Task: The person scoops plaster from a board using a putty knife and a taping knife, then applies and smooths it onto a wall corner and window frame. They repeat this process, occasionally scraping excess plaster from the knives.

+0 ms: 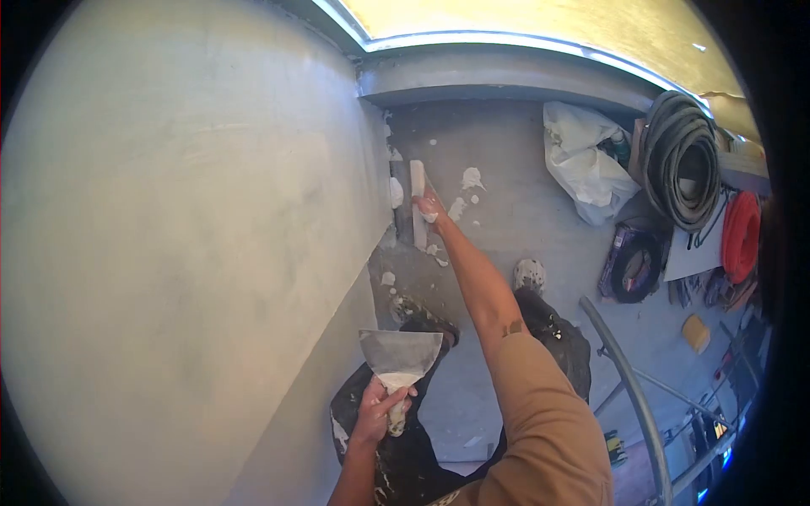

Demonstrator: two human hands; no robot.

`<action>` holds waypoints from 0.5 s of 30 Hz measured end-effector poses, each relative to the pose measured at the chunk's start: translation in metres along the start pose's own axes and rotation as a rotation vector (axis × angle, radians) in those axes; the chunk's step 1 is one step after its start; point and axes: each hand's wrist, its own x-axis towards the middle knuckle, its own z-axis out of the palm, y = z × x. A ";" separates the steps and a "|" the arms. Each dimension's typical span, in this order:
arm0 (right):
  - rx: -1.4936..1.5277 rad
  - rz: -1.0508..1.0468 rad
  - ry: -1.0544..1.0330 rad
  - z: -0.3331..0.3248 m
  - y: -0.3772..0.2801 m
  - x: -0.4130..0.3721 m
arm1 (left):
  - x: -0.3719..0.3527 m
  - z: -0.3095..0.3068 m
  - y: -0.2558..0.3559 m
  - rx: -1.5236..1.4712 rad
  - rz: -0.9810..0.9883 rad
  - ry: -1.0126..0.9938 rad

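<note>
My left hand is wrapped round the handle of a wide putty knife, held in front of my left leg with its blade pointing away from me. White filler coats the lower blade and handle. My right arm reaches far down, and its hand is closed around a long, white-smeared plastering trowel. That trowel is close beside the foot of the wall, roughly parallel to it. White filler also sticks to this hand. A lump of filler sits at the wall's base.
Filler splashes spot the grey floor. A white plastic bag, coiled grey hose, black coil and red coil lie to the right. A metal tube frame stands near my right side, with a yellow sponge beyond.
</note>
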 end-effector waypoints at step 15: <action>-0.097 -0.365 -0.188 0.070 -0.121 -0.165 | -0.056 0.005 -0.018 -0.016 0.085 -0.042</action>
